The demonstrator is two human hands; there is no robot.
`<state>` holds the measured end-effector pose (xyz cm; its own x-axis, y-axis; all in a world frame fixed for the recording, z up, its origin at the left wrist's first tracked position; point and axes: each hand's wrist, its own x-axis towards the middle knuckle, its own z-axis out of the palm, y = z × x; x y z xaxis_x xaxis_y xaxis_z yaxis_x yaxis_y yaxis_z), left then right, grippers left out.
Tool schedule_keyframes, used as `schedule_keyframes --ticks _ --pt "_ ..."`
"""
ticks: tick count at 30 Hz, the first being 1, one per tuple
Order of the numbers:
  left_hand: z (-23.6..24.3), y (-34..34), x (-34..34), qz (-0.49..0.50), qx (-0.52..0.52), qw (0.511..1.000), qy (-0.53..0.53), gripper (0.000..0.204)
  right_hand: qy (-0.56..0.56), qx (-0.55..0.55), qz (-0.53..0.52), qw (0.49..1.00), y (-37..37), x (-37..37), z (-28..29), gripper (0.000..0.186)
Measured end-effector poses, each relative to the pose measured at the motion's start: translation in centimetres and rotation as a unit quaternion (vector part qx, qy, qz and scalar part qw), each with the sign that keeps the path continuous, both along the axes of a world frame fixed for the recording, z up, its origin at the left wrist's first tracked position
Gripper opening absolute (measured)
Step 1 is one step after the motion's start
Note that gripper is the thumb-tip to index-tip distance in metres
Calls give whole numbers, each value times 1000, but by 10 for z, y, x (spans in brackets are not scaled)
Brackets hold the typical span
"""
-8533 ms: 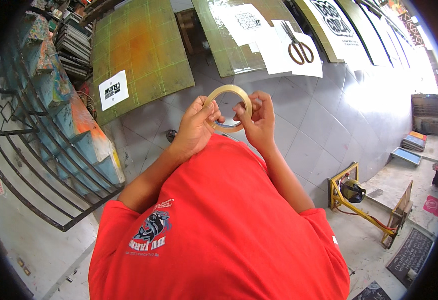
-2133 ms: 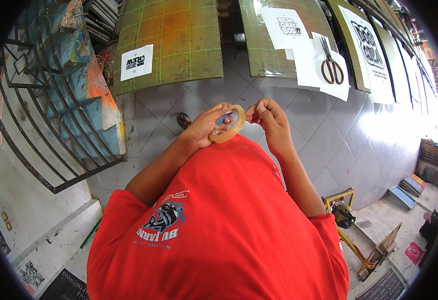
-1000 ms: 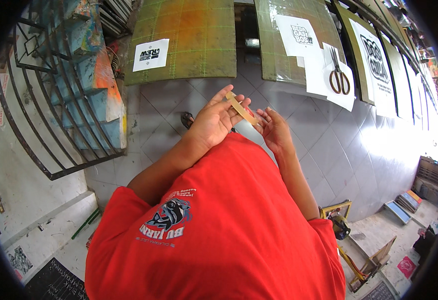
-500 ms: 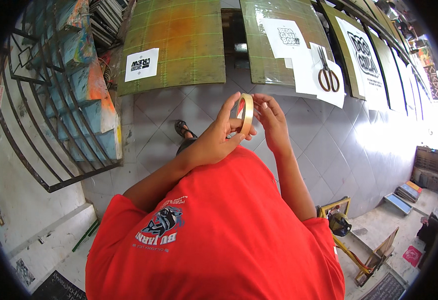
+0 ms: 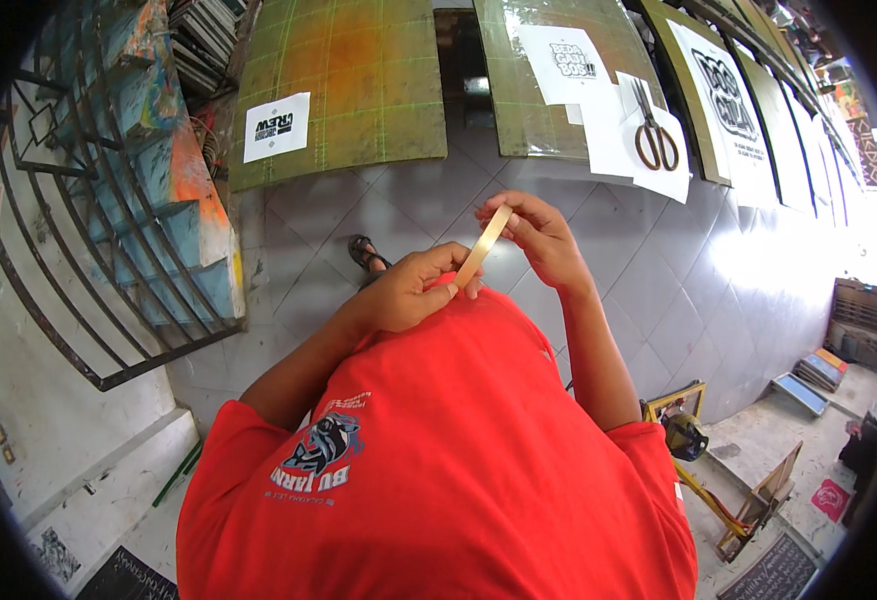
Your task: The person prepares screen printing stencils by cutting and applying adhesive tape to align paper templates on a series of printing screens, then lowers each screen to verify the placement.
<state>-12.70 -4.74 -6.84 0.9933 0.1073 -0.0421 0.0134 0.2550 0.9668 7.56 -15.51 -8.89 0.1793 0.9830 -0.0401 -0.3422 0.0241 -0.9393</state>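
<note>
My left fingers [image 5: 450, 283] are curled closed on the lower end of the tape roll [image 5: 482, 247], thumb and fingertips pinching its rim just above my red shirt [image 5: 438, 450]. My right fingers [image 5: 506, 212] are closed on the upper end of the same roll, pinching its top edge. The roll is turned edge-on to me, so it reads as a thin tan strip whose long line runs on a slant from lower left, at my left hand [image 5: 408, 295], up to upper right, at my right hand [image 5: 543, 240]. Both hands touch it; the left one carries it from beneath and sits nearer my chest, while the right one works at the far, raised end, which I judge to be where the loose end would be picked. Whether a strip is already lifted I cannot tell

Further out lies the grey tiled floor [image 5: 658, 290], with a sandal [image 5: 366, 255] just beyond my left hand. Past that, green cutting mats [image 5: 348, 90] lie on the floor, printed paper sheets [image 5: 276, 126] on them, and scissors [image 5: 652, 130] well apart from my right hand. A black metal rack [image 5: 88, 240] stands off to my left
</note>
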Motion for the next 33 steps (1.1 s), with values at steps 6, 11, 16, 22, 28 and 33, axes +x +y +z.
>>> schedule_keyframes --ticks 6,11,16,22,28,33 --pt "8 8 -2 10 -89 993 76 24 -64 18 10 998 -5 0 7 17" --pt "-4 7 -2 71 -59 995 34 24 -107 41 -7 993 -16 -3 20 17" --pt "7 7 1 60 -21 996 63 22 -156 25 -4 987 -25 -3 21 20" --pt "10 5 7 25 -18 994 100 19 -268 37 -11 963 -27 -4 21 19" --pt "5 6 10 -27 26 984 176 19 -350 29 0 936 -32 -8 32 24" --pt "2 5 11 -36 21 979 200 21 -358 15 1 934 -35 -9 33 24"
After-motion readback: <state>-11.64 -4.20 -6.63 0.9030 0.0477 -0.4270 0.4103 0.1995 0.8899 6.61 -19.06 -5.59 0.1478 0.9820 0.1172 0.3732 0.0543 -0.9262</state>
